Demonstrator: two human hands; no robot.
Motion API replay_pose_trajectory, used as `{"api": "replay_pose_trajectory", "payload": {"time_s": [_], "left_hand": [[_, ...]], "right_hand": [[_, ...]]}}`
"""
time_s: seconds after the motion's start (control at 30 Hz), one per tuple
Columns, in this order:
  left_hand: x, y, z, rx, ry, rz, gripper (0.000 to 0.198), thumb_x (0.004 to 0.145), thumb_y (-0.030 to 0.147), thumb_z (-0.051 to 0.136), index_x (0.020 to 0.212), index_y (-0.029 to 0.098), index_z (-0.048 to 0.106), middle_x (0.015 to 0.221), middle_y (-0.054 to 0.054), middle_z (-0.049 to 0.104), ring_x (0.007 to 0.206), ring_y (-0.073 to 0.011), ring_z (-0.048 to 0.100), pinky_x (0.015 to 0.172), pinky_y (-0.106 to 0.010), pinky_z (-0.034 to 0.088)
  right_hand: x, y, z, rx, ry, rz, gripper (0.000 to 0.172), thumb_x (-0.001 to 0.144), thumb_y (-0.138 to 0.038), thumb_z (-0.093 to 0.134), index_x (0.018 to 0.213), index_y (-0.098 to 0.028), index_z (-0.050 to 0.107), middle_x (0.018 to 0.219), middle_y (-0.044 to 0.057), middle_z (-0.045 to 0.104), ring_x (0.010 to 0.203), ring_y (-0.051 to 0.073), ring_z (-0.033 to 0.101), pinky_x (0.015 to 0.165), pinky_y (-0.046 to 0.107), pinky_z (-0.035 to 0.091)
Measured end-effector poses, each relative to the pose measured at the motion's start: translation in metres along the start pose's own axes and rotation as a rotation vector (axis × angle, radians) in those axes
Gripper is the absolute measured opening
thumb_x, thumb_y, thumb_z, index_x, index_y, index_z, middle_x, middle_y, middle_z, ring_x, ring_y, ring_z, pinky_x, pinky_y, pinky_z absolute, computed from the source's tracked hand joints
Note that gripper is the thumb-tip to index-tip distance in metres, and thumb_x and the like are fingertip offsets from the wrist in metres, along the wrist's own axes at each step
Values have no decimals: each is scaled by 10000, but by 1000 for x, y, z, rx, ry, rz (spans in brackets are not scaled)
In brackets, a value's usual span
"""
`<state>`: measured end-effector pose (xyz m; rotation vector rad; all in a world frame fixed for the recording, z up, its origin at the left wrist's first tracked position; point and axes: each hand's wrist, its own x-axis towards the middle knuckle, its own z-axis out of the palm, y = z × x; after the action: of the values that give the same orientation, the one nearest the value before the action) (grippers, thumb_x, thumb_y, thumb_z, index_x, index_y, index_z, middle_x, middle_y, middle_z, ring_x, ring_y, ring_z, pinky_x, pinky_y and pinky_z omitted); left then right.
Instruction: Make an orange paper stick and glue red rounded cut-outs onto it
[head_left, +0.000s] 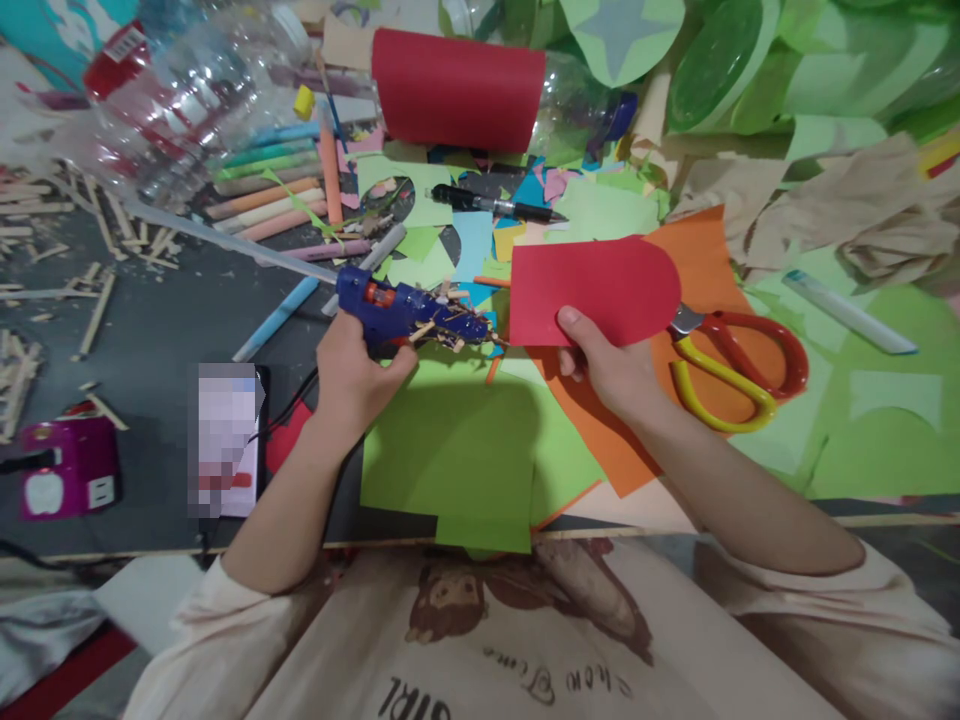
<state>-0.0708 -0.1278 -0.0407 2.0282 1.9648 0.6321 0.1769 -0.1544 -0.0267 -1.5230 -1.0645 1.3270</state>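
My left hand (356, 375) is wrapped round the handle of a blue glue gun (405, 308). A long translucent glue stick (247, 245) sticks out of its back, and bits of wood cling to the front around the nozzle. The nozzle end points right, close to the straight edge of a red paper piece (592, 285) with one rounded end. My right hand (600, 360) pinches that paper at its lower edge, thumb on top. Under both hands lie green paper (450, 450) and orange paper (622, 450). Scissors (739, 370) with red and yellow handles rest beside my right wrist.
A bottle wrapped in red paper (457, 90) lies at the back, with a black pen (495, 205) before it. Clear plastic bottles (202, 90), coloured sticks (277, 200) and wood splinters (97, 310) cover the left. A phone (229, 440) and purple adapter (71, 465) sit near the front edge.
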Motion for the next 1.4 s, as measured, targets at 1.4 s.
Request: {"api": "replay_pose_trajectory", "payload": {"time_s": [1.4], "left_hand": [[3,-4,0,22,-9,-23,373,631,287,572,989,191,530,810,-52,590,792,-247,621,735,-343,500]], "right_hand": [[-1,0,0,-28,-49,-33,513,761,-635,634,472,-237,488,405,-18,466,381,108,427,413,288,385]]}}
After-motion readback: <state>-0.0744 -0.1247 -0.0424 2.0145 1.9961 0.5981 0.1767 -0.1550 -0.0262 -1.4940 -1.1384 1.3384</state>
